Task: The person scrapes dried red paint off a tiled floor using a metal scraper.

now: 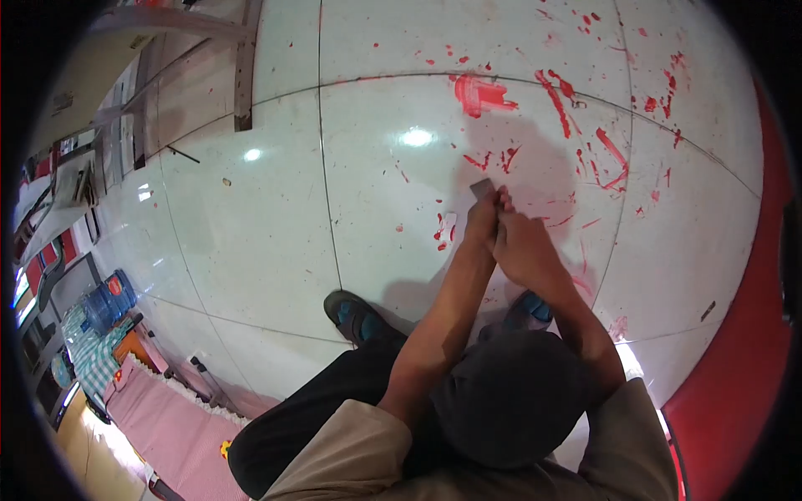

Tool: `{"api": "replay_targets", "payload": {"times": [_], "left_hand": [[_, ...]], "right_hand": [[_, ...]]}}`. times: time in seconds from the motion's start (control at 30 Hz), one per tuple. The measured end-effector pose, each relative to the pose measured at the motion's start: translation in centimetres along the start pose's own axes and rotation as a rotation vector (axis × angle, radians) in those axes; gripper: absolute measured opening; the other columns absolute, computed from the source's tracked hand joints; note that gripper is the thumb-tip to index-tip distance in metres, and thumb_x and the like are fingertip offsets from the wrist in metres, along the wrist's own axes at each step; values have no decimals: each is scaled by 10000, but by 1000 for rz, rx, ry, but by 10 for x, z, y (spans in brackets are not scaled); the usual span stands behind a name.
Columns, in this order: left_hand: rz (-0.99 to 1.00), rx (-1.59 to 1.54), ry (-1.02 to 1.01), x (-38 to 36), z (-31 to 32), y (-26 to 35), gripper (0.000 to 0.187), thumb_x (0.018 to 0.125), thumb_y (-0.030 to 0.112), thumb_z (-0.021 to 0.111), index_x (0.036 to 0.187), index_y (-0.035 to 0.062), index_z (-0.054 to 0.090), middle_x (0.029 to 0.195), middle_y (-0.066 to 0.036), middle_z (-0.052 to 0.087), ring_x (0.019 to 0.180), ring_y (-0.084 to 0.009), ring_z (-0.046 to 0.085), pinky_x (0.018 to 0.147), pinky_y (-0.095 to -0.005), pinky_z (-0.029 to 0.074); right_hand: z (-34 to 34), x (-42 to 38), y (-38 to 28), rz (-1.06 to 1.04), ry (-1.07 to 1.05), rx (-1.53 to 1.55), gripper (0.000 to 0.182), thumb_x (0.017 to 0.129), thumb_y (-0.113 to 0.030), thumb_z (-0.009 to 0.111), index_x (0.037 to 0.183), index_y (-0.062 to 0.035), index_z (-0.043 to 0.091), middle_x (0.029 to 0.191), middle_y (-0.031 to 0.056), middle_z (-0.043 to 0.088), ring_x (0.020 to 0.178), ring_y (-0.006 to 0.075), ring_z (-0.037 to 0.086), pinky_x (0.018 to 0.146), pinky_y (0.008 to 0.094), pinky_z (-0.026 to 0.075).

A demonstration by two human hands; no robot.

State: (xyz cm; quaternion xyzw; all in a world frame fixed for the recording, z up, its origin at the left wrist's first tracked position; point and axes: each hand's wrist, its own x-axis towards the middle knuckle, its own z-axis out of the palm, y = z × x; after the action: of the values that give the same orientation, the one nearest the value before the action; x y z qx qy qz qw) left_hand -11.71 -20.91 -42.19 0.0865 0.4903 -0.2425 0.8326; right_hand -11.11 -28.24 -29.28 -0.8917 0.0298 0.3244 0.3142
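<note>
My left hand (483, 220) and my right hand (521, 240) are close together over the tiled floor, both closed around a flat scraper. Its grey blade (482, 188) sticks out beyond my left hand, close to the floor. The handle is hidden inside my fingers. Just ahead of the blade are thin red paint marks (505, 159) on the tiles. A broader red smear (483, 96) lies farther off. Beside my left wrist is a small whitish patch or scrap (450, 226) with red drops near it.
More red streaks (612, 149) spread to the right. A metal frame leg (244, 83) stands at upper left. Pink striped cloth (180, 426) and a blue water jug (109, 301) are at lower left. A red surface (748, 275) borders the right side. My sandaled foot (355, 316) rests on the floor.
</note>
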Motion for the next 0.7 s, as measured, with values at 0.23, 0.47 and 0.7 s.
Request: {"api": "replay_targets", "payload": {"times": [0.23,0.47,0.7], "left_hand": [[144,298,4,-10,38,8,207,951,200,440,816,59,508,684,-20,506,578,-134,487,556,-269,441],[143,185,-93,11,29,5,240,947,265,501,819,62,524,699,-19,510,607,-118,499,526,-257,433],[230,301,-101,0,30,18,183,924,216,511,823,64,518,738,-28,532,585,-118,488,532,-253,436]], "right_hand": [[-8,12,3,3,32,-43,237,869,-145,488,892,61,600,848,301,607,816,465,597,759,514,470],[-5,15,4,18,101,12,260,888,-145,448,945,46,615,927,314,604,877,461,598,818,520,466],[1,25,-7,30,92,23,256,865,-152,465,920,58,602,955,313,604,864,467,601,813,513,484]]}}
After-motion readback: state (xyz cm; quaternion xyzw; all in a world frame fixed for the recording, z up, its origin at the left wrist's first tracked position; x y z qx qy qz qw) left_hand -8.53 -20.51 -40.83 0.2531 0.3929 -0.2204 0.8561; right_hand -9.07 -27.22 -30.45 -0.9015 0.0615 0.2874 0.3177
